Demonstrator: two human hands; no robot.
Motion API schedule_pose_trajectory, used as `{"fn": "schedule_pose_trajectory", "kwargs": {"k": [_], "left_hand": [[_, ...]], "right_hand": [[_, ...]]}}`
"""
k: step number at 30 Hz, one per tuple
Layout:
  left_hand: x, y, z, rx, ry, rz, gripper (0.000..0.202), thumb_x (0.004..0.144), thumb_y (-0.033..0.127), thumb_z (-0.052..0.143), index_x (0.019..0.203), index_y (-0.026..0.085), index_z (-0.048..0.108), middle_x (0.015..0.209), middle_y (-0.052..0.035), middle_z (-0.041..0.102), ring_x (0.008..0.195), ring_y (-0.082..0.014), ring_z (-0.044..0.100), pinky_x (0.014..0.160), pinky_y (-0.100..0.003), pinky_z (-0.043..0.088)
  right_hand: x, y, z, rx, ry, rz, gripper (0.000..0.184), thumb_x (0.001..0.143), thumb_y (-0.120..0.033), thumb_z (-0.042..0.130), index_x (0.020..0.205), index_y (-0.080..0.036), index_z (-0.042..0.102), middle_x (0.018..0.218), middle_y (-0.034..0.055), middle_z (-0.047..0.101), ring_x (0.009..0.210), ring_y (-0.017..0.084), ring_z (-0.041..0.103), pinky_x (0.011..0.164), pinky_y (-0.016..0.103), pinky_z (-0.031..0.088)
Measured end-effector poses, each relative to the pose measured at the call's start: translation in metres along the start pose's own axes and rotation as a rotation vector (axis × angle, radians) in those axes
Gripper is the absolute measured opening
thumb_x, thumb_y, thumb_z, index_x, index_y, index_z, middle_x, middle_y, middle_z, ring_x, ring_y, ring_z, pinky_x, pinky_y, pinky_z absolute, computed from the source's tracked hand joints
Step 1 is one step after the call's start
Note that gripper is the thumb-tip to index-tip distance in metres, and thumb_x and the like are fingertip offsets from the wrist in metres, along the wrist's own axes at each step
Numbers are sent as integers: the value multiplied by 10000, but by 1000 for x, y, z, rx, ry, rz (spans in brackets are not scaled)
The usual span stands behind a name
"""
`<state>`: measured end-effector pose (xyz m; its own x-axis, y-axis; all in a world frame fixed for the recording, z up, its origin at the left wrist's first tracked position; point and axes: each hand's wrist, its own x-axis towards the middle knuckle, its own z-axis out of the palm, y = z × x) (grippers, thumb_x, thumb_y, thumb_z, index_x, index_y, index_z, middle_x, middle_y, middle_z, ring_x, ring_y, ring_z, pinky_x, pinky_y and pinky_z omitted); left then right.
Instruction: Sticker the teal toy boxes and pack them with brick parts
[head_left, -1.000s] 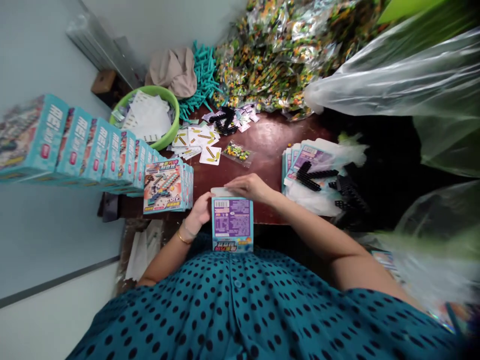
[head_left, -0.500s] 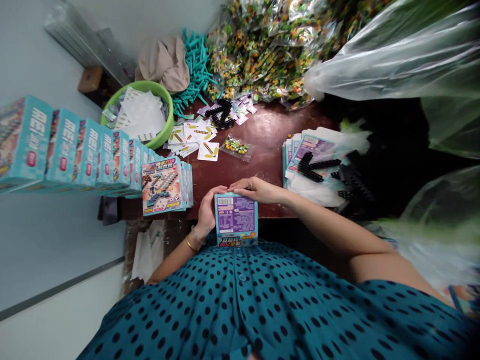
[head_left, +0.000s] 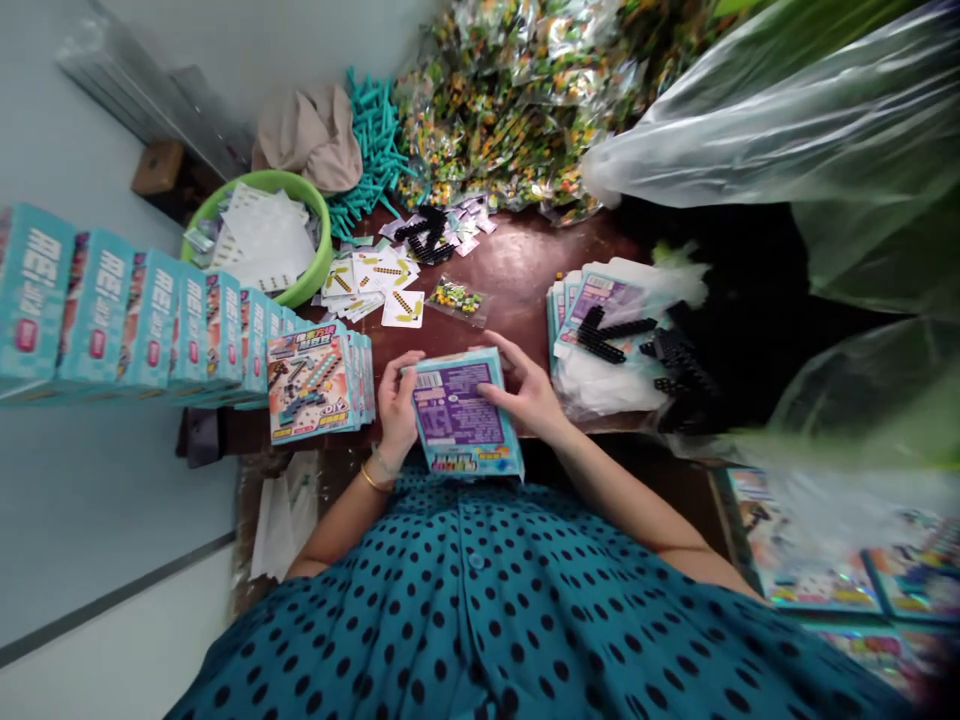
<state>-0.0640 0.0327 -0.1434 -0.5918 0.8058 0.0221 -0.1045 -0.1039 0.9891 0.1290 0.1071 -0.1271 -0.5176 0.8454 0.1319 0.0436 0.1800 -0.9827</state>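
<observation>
Soft, dimmish light — pale sheen on the red table (head_left: 519, 258); edges stretched; far right hazy, apparently blurred.

The smallest print on the held box (head_left: 465, 405) is too fine to read; its far side is hidden, and some fingers of the right hand (head_left: 531, 395) disappear behind it. The left edge crops the row of boxes (head_left: 101, 310), the top edge the heap of bagged pieces (head_left: 517, 110). Blurred plastic sheeting (head_left: 720, 140) runs off at right. Papers (head_left: 270, 235) conceal the bottom of the green basin (head_left: 321, 262).
</observation>
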Motion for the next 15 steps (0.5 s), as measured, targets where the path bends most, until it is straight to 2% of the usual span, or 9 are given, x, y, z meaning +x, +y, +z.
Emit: {"fn": "schedule_pose_trajectory", "kwargs": {"k": [2,4,6,7,8,10,12,13,15], "left_hand": [[13,12,2,67,38,166,272,972,428,584,1160,243,649,1312,-75,625,1226,-208,614,1085,-367,488],[20,22,-3,180,79,331,310,993,448,540,1209,248,636,1399,-85,558,1310,-224,564,1116,-384,473],[18,22,-9,334,67,425,327,1005,450,510,1216,237,641,1424,-101,537,1351,-243,533,1147,-417,446],[14,19,-12,426,26,438,333,1004,445,511,1222,233,645,1418,-111,546,1357,-256,528,1165,-441,426],[8,12,-13,530,-46,435,344,996,442,527,1237,230,650,1409,-122,561,1361,-272,525,1181,-467,403],[-8,-7,-10,765,-258,398,433,945,463,613,1308,229,642,1427,-153,571,1392,-329,496,1207,-529,352],[-25,-29,1,997,-478,347,657,851,518,724,1424,228,583,1508,-187,521,1447,-411,425,1217,-603,298],[-32,-40,8,1100,-540,326,775,806,539,766,1477,226,538,1548,-201,483,1471,-449,382,1216,-637,272],[-39,-56,24,1268,-574,311,914,767,559,797,1545,217,459,1576,-226,443,1497,-493,319,1209,-685,235]], "right_hand": [[-1,-22,7,-162,47,-91,703,916,-414,684,1562,-314,424,1521,72,552,1330,314,593,1122,473,506],[0,-26,23,-305,9,-217,638,921,-384,683,1525,-326,485,1560,56,505,1427,322,498,1198,481,430],[12,-8,39,-358,-130,-322,570,925,-405,683,1470,-303,551,1538,82,523,1431,309,489,1184,484,438],[25,6,43,-373,-178,-346,517,937,-414,667,1430,-278,588,1504,101,552,1403,298,514,1160,480,458],[42,23,42,-396,-188,-349,453,958,-407,636,1382,-248,623,1458,116,587,1365,284,541,1136,470,472],[91,56,28,-497,-63,-290,339,1010,-330,536,1287,-195,676,1377,129,637,1309,265,556,1136,452,449],[149,82,4,-656,46,-162,340,1027,-242,447,1250,-151,686,1321,143,660,1253,265,556,1120,438,432],[177,91,-7,-741,36,-95,354,1023,-199,412,1231,-127,689,1303,156,664,1227,267,558,1100,431,433],[227,103,-20,-846,-24,-25,366,1007,-147,388,1199,-88,695,1285,184,666,1199,277,557,1071,432,431]]}}
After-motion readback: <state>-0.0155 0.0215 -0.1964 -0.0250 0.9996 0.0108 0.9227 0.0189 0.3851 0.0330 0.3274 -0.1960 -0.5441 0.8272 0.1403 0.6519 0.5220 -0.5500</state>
